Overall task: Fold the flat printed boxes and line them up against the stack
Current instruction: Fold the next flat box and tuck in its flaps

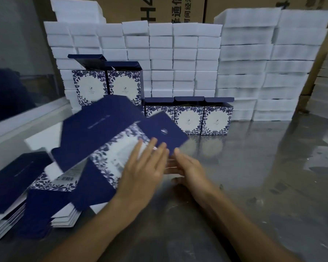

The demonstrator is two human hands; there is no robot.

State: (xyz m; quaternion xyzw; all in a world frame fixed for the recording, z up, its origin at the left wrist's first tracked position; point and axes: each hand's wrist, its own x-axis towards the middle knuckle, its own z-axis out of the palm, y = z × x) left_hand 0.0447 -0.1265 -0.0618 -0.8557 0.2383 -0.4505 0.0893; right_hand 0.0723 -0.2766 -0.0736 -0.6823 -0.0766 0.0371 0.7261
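Left hand (140,167) lies spread, fingers straight, on the flat printed box (102,140). Right hand (186,167) touches its edge, grip blurred. Folded boxes (189,116) line the white stack (178,59).

The glossy grey table (254,186) carries folded boxes (203,118), white foam blocks (178,53) and flat box blanks (11,195).

Free room: bare counter (263,176) from 2 to 5 o'clock, open to a hand. Obstacles: white foam stack (178,59) walled 11 to 2 o'clock; folded boxes (203,118) stood against its foot at 12, two more (106,86) raised at 11; flat box pile (17,195) filled 8 to 9; tilted flat box (102,140) covered 10.
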